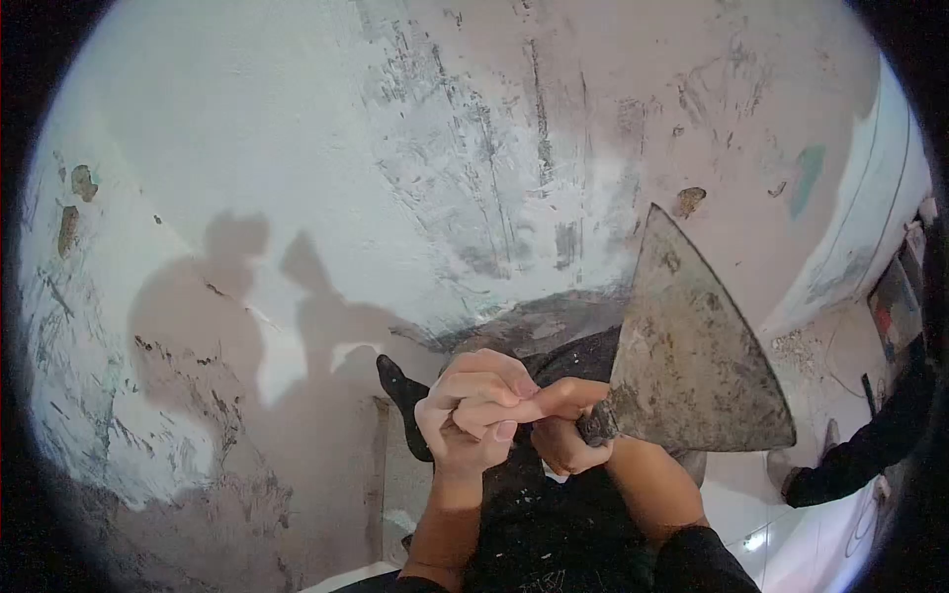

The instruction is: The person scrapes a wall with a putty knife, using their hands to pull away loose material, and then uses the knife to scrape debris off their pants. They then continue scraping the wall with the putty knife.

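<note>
My right hand (568,435) is closed around the short dark handle of a putty knife (692,346). The broad triangular blade, stained grey and brown, points up and to the right. Beside it, my left hand (474,410) has its fingers curled in, and its fingertips meet the extended finger of my right hand. Whether anything small is pinched there is hidden. Both hands are in front of my dark clothing (554,524), which has light specks on it. Behind them rises a wall (297,119) with patchy white plaster and dark scrape marks.
Shadows of a head and of the blade fall on the wall at left. Chipped spots (691,202) mark its surface. At lower right, a person's dark-clothed leg (860,455) stands on light floor tiles (791,544). Debris and a cluttered container (900,287) are at the right edge.
</note>
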A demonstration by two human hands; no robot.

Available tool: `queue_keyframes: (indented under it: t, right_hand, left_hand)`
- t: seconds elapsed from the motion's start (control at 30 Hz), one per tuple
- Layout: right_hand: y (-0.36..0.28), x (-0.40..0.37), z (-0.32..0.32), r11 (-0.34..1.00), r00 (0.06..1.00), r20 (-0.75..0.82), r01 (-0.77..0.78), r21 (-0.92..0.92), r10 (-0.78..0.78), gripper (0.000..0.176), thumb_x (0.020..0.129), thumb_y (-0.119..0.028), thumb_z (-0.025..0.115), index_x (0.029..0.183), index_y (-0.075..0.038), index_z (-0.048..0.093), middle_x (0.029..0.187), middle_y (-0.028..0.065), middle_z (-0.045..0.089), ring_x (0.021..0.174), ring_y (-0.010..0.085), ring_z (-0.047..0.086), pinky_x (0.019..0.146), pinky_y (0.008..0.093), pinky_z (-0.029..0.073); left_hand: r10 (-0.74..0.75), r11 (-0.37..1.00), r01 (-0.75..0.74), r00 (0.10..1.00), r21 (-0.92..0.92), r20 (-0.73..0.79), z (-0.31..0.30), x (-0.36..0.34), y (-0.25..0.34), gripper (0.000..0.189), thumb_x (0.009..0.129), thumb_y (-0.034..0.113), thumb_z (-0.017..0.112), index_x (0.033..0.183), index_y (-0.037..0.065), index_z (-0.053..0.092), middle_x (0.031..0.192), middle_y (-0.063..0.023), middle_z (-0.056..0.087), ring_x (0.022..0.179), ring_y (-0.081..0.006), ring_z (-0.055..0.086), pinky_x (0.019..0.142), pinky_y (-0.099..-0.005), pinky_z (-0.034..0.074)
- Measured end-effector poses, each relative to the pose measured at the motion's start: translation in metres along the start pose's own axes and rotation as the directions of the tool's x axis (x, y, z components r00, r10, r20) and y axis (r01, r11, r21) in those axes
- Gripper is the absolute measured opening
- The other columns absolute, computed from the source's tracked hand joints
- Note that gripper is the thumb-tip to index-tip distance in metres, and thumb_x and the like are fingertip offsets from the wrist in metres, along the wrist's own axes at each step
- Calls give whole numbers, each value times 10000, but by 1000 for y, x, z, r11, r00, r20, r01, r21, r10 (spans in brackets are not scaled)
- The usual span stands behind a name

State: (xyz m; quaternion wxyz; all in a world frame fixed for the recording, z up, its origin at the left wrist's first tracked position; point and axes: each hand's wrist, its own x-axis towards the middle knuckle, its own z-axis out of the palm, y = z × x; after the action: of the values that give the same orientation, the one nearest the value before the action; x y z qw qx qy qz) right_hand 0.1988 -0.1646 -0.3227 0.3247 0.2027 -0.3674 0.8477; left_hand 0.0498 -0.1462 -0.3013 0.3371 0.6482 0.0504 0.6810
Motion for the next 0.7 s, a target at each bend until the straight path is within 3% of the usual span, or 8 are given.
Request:
queue_keyframes:
  t: [0.13,0.2,0.3,0.4,0.6,0.63,0.67,0.7]
  right_hand:
    - [16,-12,-31,997,999,48,-6,73,3,1086,720,-362,727,1361,274,124,482,32,468,330,89,415,304,238,254]
    - [20,-12,-38,995,976,194,97,-1,-95,710,925,-161,465,1397,225,102,420,-58,366,295,104,338,343,298,243]
    - [28,-22,-50,989,981,181,48,139,-73,668,927,-142,439,1382,239,132,427,-53,371,305,103,345,339,292,226]
    - [22,-20,-41,993,981,152,111,48,-117,628,925,-128,429,1369,241,184,422,-42,362,298,124,342,337,301,229]
    - [22,-19,-45,995,984,163,65,70,-75,642,941,-255,507,1341,211,319,435,-51,358,314,131,361,349,303,251]
    - [13,-4,-46,994,931,348,100,44,-109,775,927,-343,557,1411,167,231,455,-61,383,328,120,374,356,294,273]
    - [9,-6,-54,989,931,337,146,2,-138,820,920,-360,554,1439,144,167,460,-61,391,329,112,370,358,284,279]
    - [3,-11,-61,982,931,326,187,-40,-164,869,912,-377,551,1467,120,103,465,-60,399,330,104,367,360,274,284]
  left_hand:
    - [4,1000,-4,999,14,-35,3,0,2,213,819,213,734,844,27,634,845,-113,635,751,-229,646,667,-340,530]
    - [-2,1000,2,999,0,-45,3,0,2,195,818,198,731,838,31,633,841,-106,632,755,-230,646,665,-338,529]
    - [36,999,-36,999,16,-34,3,1,2,160,820,171,718,833,37,631,836,-97,629,766,-231,646,662,-339,530]
    - [30,999,-29,999,14,-32,2,1,4,130,820,145,706,835,39,632,838,-94,631,775,-232,645,665,-342,532]
    - [16,999,-15,999,36,-31,-4,-5,-5,129,830,131,696,878,22,648,890,-111,645,815,-242,648,739,-352,533]
    - [-25,998,24,1000,53,12,-7,-6,-13,142,834,140,701,894,18,658,938,-122,644,875,-242,641,786,-355,521]
    - [-62,995,58,997,76,48,-11,-5,-15,157,837,148,706,910,14,668,985,-133,643,936,-241,634,833,-358,510]
    - [-239,971,233,964,63,113,-15,-2,-11,306,855,174,704,1102,2,643,1159,-146,599,1084,-234,578,941,-349,452]
